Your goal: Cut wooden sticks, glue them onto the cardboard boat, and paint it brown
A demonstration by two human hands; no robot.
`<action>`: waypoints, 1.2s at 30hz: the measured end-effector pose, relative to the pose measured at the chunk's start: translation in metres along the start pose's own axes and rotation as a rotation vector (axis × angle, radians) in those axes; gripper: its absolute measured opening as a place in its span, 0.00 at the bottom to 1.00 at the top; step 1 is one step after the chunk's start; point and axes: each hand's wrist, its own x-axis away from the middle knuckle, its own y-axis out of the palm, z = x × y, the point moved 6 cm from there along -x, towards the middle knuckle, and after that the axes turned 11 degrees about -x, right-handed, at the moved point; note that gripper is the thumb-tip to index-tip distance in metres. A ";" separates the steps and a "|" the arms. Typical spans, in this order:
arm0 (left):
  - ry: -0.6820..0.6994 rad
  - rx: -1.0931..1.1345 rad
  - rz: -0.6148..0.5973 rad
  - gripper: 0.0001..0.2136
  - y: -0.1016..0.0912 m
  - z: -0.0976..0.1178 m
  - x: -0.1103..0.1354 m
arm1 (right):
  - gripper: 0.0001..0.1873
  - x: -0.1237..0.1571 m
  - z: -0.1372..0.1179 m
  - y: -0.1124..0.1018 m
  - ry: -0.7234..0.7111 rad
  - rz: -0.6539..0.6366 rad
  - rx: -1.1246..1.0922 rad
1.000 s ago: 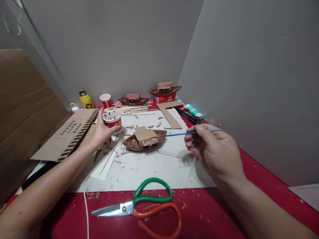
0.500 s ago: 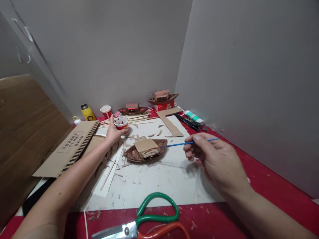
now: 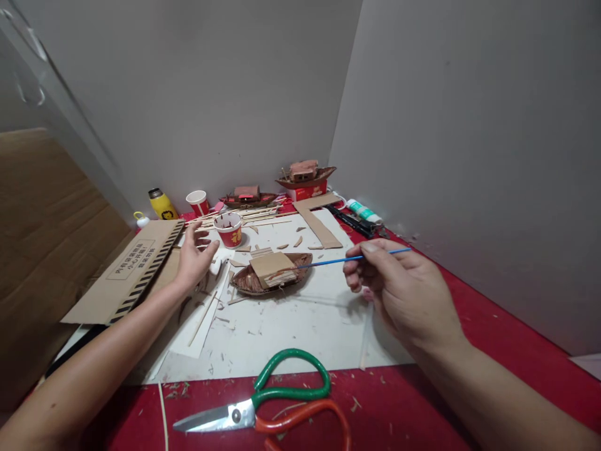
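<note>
Fingers (image 3: 353,279) of the right hand (image 3: 406,288) are pinching a thin blue stick (image 3: 331,260) right of the little boat (image 3: 273,269). Its dark end is pointing at the boat's card roof (image 3: 267,264); whether it is touching is hard to tell. The boat is sitting on a white sheet (image 3: 305,329). Left of the boat, the left hand (image 3: 195,263) is spreading its fingers and holding nothing. The boat is looking light and stiff but easy to squash, so its low sides are seeming best for holding. Unlike half a second ago, the left hand isn't gripping the paper cup (image 3: 229,236); the cup is standing alone, behind and left of the boat.
</note>
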 end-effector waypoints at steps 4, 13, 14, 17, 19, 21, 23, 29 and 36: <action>0.104 -0.124 -0.193 0.17 0.003 0.007 0.014 | 0.19 0.002 0.001 0.002 0.012 -0.008 0.003; 0.326 -0.317 -0.633 0.29 0.039 0.028 0.001 | 0.18 0.002 0.007 -0.002 0.059 0.036 -0.023; 0.340 -0.329 -0.664 0.27 0.043 0.029 -0.002 | 0.18 0.002 0.008 -0.002 0.066 0.036 -0.027; 0.383 -0.360 -0.730 0.18 0.051 0.030 -0.007 | 0.17 0.002 0.009 -0.003 0.086 0.035 -0.036; 0.404 -0.388 -0.750 0.16 0.054 0.031 -0.008 | 0.18 0.002 0.009 -0.003 0.087 0.041 -0.037; 0.409 -0.426 -0.772 0.16 0.056 0.030 -0.007 | 0.19 0.002 0.009 -0.003 0.083 0.051 -0.033; 0.401 -0.468 -0.802 0.16 0.058 0.029 -0.006 | 0.21 0.002 0.009 -0.002 0.078 0.055 -0.028; 0.366 -0.568 -0.850 0.16 0.060 0.031 -0.003 | 0.21 0.004 0.010 0.000 0.077 0.028 -0.028; 0.344 -0.639 -0.876 0.16 0.064 0.036 -0.008 | 0.20 0.005 0.010 -0.002 0.071 0.041 -0.031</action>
